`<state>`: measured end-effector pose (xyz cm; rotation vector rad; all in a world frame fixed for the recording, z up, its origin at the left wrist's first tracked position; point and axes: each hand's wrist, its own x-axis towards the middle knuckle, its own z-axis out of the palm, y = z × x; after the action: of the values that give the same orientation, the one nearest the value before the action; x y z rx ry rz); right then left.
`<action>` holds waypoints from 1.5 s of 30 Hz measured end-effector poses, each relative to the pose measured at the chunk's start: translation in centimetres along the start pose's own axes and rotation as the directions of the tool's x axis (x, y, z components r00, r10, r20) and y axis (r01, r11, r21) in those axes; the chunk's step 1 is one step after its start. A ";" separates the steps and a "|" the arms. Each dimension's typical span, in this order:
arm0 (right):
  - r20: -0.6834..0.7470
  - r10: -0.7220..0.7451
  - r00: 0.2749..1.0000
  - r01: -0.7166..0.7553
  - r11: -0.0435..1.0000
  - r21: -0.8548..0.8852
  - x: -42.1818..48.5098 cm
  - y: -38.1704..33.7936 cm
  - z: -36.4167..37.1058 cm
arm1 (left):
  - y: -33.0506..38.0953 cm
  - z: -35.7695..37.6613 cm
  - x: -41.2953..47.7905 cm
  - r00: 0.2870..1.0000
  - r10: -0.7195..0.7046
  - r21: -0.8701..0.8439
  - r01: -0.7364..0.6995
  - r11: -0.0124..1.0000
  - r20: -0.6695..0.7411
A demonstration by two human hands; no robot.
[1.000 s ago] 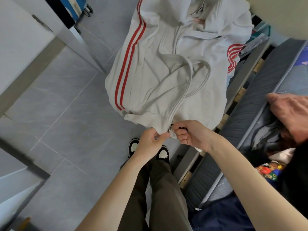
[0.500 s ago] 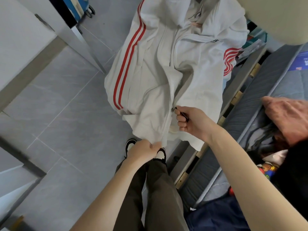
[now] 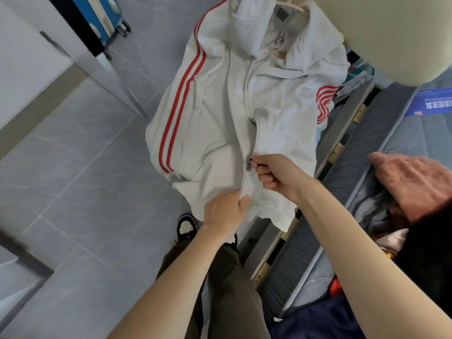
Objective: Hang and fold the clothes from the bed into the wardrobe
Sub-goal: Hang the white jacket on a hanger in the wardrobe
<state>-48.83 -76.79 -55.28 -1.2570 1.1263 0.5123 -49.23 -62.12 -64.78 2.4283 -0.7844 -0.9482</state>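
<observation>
Head view: the right hand (image 3: 276, 177), pinching the zip pull (image 3: 249, 165), had climbed above the hem; the left hand (image 3: 223, 209) gripped the jacket (image 3: 220, 118) taut below. Partly zipped, wardrobe likely next.

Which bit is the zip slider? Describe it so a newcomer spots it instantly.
Find the white jacket with red sleeve stripes above the grey floor. Follow its front zip down to where the right hand pinches a black tab. The zip slider is the small metal piece at that tab's end, unlike the plain cloth around it.
</observation>
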 end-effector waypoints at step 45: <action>-0.039 -0.149 0.988 0.142 0.980 -0.137 1.5 -18.8 -5.8 | 9.1 -15.0 13.3 0.993 0.023 0.125 -0.009 0.992 -0.111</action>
<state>-34.88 -87.99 -47.06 -1.4637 1.0446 0.4548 -33.62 -74.85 -55.93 2.5523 -0.8438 -0.7693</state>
